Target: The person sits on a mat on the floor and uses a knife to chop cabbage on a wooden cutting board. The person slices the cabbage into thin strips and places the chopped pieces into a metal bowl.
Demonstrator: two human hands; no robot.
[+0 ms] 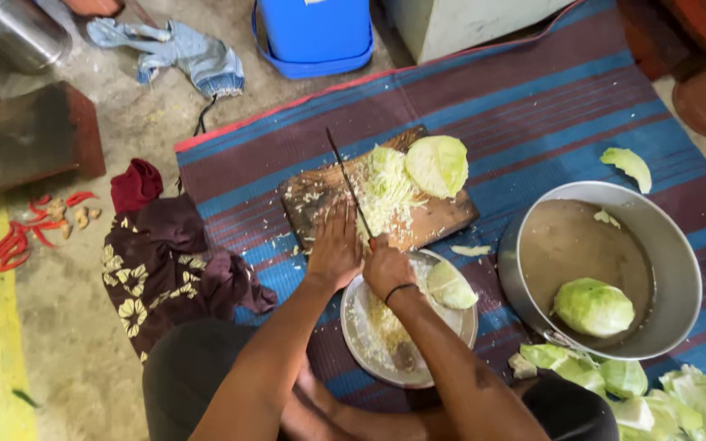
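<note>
Cabbage pieces: one half [438,164] on one board [320,196], one in one pot [680,245]. Right hand [387,266] grips one knife [346,181]; left hand [335,249] flat, fingers together. Striped mat [533,114], concrete floor.

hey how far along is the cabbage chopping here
Done: a pile of shredded cabbage lies on the wooden cutting board, and more shreds sit on the steel plate. In hand: the right hand grips the knife; the left hand rests beside the blade. Left: a cabbage piece on the board, a wedge on the plate, and one piece in the metal bowl.
</note>
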